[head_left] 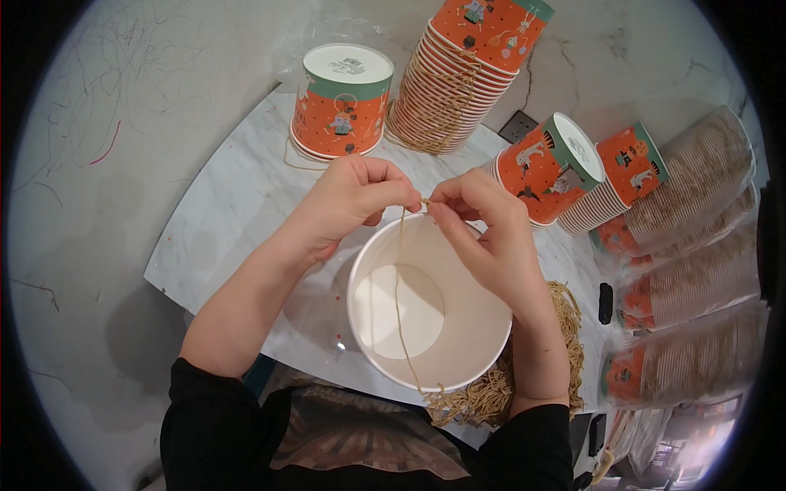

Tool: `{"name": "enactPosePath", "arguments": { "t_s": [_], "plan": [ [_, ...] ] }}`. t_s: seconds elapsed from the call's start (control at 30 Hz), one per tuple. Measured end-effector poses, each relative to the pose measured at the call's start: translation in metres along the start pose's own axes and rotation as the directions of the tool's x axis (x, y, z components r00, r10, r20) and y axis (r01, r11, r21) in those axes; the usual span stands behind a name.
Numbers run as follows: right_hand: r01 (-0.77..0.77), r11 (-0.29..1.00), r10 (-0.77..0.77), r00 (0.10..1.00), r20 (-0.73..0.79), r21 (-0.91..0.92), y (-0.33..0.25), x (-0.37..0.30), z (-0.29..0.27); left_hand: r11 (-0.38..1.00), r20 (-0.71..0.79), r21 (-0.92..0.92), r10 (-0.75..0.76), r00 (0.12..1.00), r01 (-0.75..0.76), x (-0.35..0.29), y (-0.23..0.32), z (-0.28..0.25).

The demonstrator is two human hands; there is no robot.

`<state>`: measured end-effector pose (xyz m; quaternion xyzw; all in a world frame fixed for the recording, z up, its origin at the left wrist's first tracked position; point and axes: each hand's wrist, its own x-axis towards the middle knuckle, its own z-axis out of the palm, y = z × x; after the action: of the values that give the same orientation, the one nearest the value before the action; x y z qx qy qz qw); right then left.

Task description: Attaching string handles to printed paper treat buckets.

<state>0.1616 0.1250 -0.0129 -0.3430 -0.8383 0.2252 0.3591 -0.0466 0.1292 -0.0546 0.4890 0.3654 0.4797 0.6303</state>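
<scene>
Closest to the person lies a pile of tan string [491, 393], a messy heap on the white marble table [229, 221], just under the right arm, so a new piece is easy to grab. Right in front of it sits a white paper cup [458, 344] with its open top facing up, so you can see down to its round bottom. One thin string [399, 286] runs from the near rim, across the inside of the cup, and up to the far rim. There both hands meet. The left hand [352, 196] is closed and pinches the string end between thumb and finger. The right hand [483, 229] is closed too, and its fingertips pinch the same bit of string at the rim. The hands sit close together, almost touching, likely because the string is so thin and needs tiny moves. Farther back stands one orange cup [342, 102] upside down, with some string looped by it. Beside it leans a tall stack of orange cups [458, 74] with strings hanging off the rims. To the right lie more orange cup stacks [573, 176] on their sides, and past them are long stacks in clear plastic bags [696, 245].
</scene>
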Motion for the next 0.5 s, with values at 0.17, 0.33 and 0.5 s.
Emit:
{"name": "enactPosePath", "arguments": {
  "t_s": [0.17,0.33,0.5],
  "plan": [
    [0.028,0.999,-0.028,1.000,0.011,-0.034,-0.0021,-0.0006,-0.0028,1.000,0.002,0.006,0.004,1.000,-0.004,0.0030,-0.0031,0.0001],
    [0.075,0.991,-0.072,0.997,0.032,-0.110,-0.0048,-0.0024,-0.0021,1.000,0.001,0.019,0.022,1.000,-0.022,0.0058,-0.0070,0.0005],
    [0.081,0.983,-0.072,0.996,0.060,-0.165,-0.0073,-0.0024,-0.0031,0.995,-0.003,0.058,0.085,0.996,-0.085,0.0046,-0.0064,0.0039]
  ]
}}
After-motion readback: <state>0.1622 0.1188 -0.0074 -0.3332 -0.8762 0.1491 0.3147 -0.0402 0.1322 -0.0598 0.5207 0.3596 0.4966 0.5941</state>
